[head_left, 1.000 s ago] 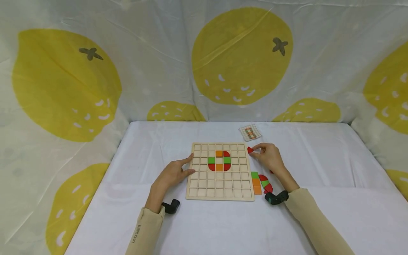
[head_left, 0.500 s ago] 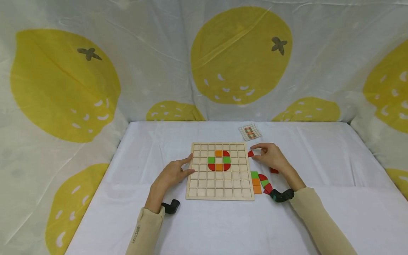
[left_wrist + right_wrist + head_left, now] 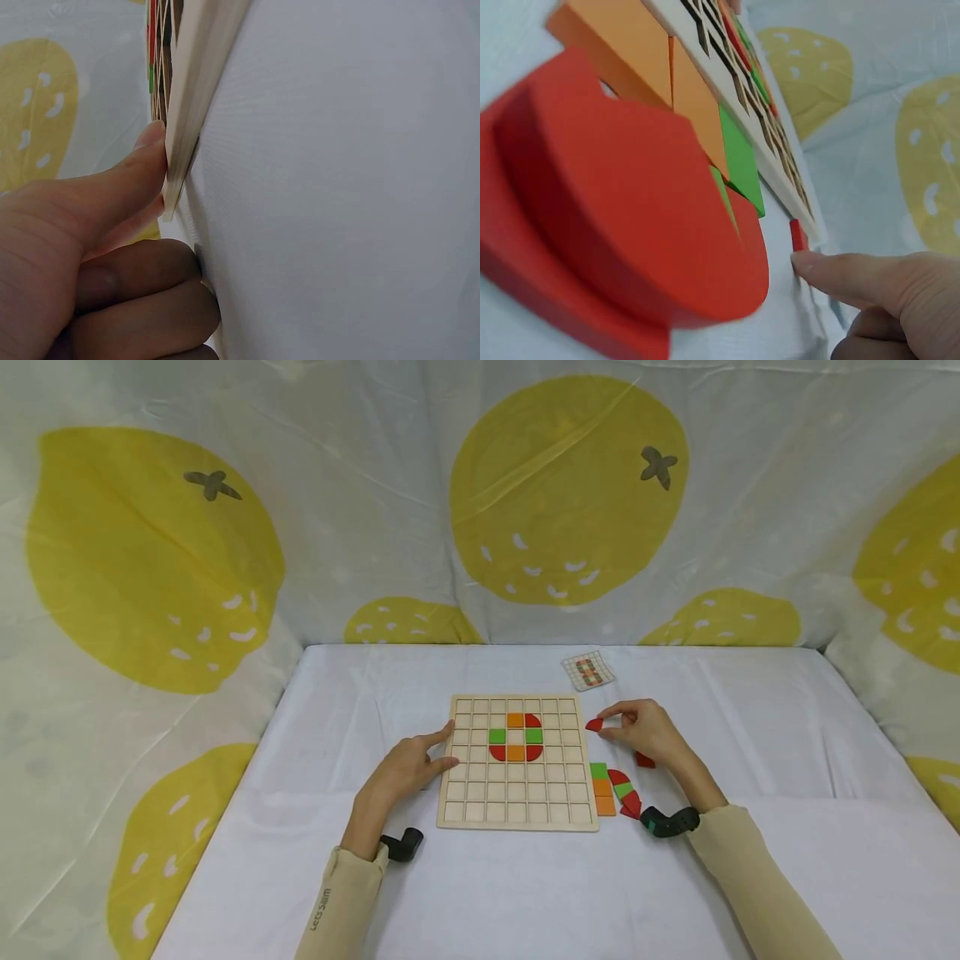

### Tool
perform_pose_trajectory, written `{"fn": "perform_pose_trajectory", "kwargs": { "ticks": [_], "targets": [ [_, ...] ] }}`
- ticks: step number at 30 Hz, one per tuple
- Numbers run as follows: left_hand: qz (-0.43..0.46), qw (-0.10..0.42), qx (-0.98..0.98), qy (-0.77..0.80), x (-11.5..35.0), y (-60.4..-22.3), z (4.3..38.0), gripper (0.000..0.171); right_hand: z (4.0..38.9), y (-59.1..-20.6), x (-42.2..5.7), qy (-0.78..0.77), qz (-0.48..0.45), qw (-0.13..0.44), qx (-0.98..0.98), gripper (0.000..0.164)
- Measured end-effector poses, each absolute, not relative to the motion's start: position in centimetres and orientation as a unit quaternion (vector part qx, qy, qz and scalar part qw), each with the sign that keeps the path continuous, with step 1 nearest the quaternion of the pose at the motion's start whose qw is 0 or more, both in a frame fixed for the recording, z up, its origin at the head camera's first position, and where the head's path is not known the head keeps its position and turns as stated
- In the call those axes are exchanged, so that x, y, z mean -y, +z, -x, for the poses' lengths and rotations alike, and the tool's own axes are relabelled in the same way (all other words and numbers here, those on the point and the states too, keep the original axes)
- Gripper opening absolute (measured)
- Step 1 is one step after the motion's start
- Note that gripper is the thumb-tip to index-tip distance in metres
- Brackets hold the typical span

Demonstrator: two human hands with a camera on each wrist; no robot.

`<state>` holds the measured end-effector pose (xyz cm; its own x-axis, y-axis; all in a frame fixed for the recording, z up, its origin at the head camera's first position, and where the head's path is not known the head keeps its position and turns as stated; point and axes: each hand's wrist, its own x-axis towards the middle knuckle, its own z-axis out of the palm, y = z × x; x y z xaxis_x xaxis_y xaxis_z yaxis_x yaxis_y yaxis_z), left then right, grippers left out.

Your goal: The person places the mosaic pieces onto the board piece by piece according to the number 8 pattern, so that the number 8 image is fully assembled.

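The wooden grid board (image 3: 517, 797) lies mid-table, with red rounded, green square and orange square tiles set in a ring in its cells. At its left edge my left hand (image 3: 401, 772) touches the rim, thumb and index finger spread apart along it. In the left wrist view the thumb (image 3: 127, 184) lies against the board's side and the other fingers fold below. Just off the board's right edge, my right hand (image 3: 641, 731) pinches a red quarter-round tile (image 3: 594, 725) between thumb and index finger. The right wrist view shows that tile (image 3: 798, 236) edge-on at a fingertip.
Right of the board lie two orange square tiles (image 3: 604, 797) and a green one (image 3: 598, 771). Beside them is a cluster of red tiles (image 3: 632, 799) with a green one. Another red tile (image 3: 644, 760) lies under the right wrist. A pattern card (image 3: 588, 671) lies behind the board.
The right hand has shifted slightly right, away from the board, and the red tile has turned in its fingers. The left hand and the board stay put.
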<state>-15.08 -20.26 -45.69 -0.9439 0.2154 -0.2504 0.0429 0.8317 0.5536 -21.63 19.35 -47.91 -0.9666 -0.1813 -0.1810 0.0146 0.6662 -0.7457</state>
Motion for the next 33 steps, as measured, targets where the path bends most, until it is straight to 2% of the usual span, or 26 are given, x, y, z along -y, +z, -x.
{"fn": "perform_pose_trajectory", "kwargs": {
  "ticks": [6,12,27,33],
  "targets": [
    [-0.065,0.153,-0.945,0.282,20.2,-45.6,15.2,0.071,21.3,-47.4,-19.3,-0.418,0.043,0.088,-0.903,0.030],
    [-0.063,0.151,-0.946,0.280,20.2,-45.6,15.1,0.070,21.4,-46.4,-17.1,-0.440,0.078,0.064,-0.892,0.030],
    [-0.064,0.152,-0.944,0.285,20.2,-45.8,15.1,0.071,22.0,-47.0,-9.0,-0.475,0.134,0.100,-0.864,0.027],
    [-0.060,0.153,-0.945,0.284,20.2,-46.0,15.1,0.072,22.1,-47.5,-6.7,-0.469,0.141,0.096,-0.867,0.028]
  ]
}}
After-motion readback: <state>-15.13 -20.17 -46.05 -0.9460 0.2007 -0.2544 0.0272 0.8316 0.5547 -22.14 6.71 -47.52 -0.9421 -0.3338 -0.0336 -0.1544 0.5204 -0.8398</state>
